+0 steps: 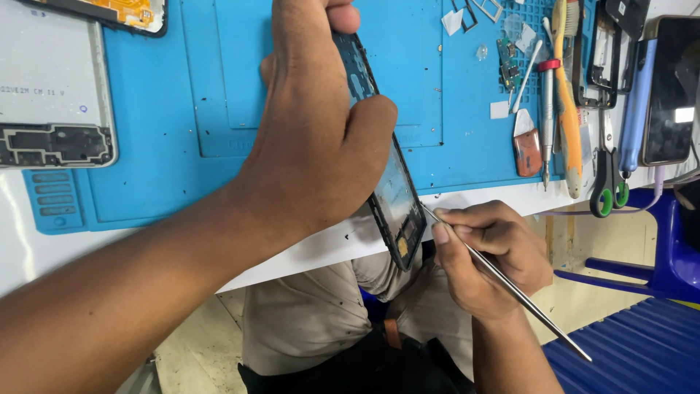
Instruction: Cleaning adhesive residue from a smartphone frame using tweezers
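Note:
My left hand (310, 138) grips a dark phone frame (397, 201), holding it on edge over the front of the blue work mat (211, 87), thumb on its near side. My right hand (492, 255) pinches a thin metal pry tool (525, 299) like a pen. The tool's tip touches the lower right edge of the phone frame. Its long shaft runs down to the right past my wrist.
A phone back cover (51, 95) lies at the left of the mat. At the right lie a screwdriver (547, 117), an orange-handled brush (569, 124), green-handled scissors (607, 175), small parts and a dark phone (671, 87). A blue plastic chair (642, 306) stands below right.

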